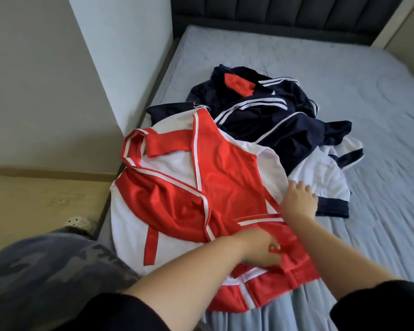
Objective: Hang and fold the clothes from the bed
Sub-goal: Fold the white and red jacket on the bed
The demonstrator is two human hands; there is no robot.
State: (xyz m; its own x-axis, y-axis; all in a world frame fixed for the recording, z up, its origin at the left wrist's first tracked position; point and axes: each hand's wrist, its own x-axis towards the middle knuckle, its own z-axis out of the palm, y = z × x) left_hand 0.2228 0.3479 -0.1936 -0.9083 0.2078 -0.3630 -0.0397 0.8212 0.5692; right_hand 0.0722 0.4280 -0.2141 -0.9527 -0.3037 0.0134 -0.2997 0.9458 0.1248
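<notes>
Here left grip pinches the red jersey; right grip lies spread on it, navy jacket heaped just behind.

Black sleeves on both arms — grey camouflage trousers, pale patterned slipper.

Pale blue bed. Bears a red-and-white garment spread at the near left edge. Behind it, touching: a heaped navy jacket over a white top.
</notes>
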